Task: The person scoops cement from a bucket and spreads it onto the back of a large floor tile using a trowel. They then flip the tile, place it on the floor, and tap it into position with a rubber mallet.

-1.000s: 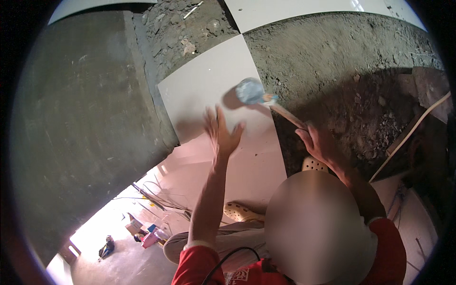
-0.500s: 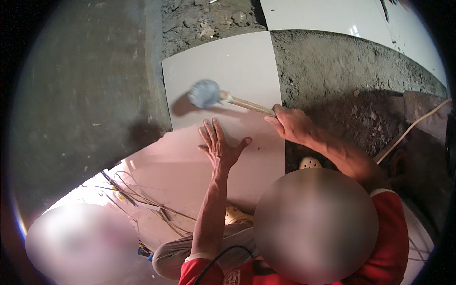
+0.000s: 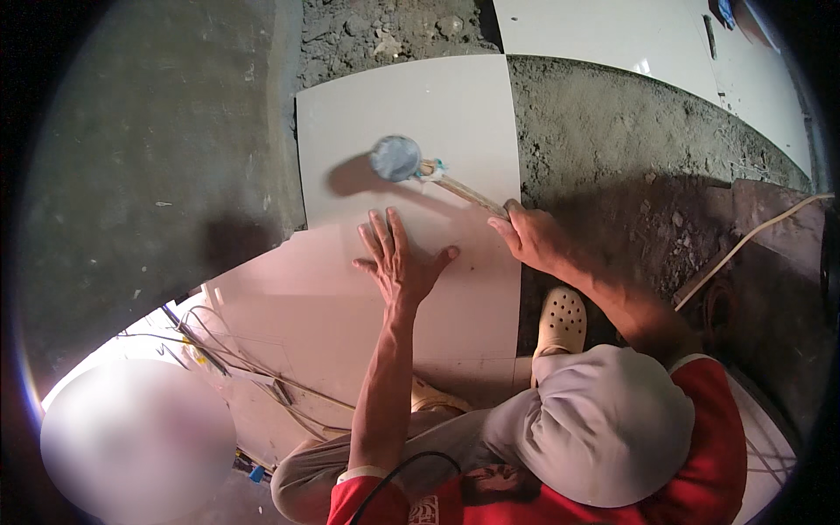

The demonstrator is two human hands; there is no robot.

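Note:
My right hand (image 3: 530, 236) is closed round the wooden handle of a rubber mallet (image 3: 396, 158) with a round blue-grey head. Something whitish and teal is wrapped where the handle meets the head. The mallet head is over a large pale floor tile (image 3: 472, 105), casting a shadow to its left; I cannot tell whether it touches. My left hand (image 3: 398, 262) lies palm down on the pale tiled surface, fingers spread and thumb out to the right, just nearer than the mallet head.
Grey mortar (image 3: 595, 122) lies right of the tile, rough mortar (image 3: 385, 35) beyond it. A smooth grey surface (image 3: 166, 157) fills the left. Cables (image 3: 254, 359) run over the near-left floor. A pale hose (image 3: 752, 241) lies at right. My clog (image 3: 561, 319) stands by the tile's edge.
The mallet head has moved a little right and away from me, with my right hand still on its handle. My left hand stays spread on the surface. The view has shifted slightly.

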